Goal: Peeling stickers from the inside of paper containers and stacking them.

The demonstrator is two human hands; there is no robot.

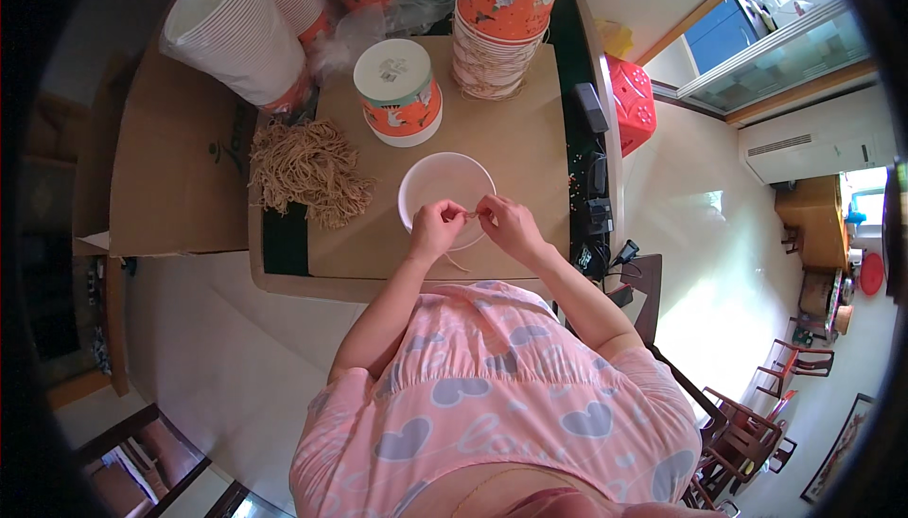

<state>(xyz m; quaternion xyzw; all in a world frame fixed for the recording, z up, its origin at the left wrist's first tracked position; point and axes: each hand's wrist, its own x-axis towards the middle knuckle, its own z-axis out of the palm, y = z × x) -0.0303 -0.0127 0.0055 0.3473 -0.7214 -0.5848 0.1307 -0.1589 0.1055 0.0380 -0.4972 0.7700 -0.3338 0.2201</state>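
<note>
A white round paper tub (431,181) stands mouth up on the cardboard sheet in front of me. Over its near half, my left hand (437,228) and my right hand (512,228) are close together, thumbs and forefingers pinched on a thin tan cord. Its loose tail (458,263) hangs past the tub's near side. The short stretch between my fingertips is too small to make out clearly. Left of the tub lies a tangled heap of tan cords (312,172). Just behind it, an orange and green paper tub (401,106) rests upside down.
A tall stack of tubs with cords (492,54) rises at the back right. Plastic-wrapped tub stacks (227,31) and a cardboard box (180,149) stand left. Black power adapters (598,206) line the table's right edge, beside a red plastic stool (631,106).
</note>
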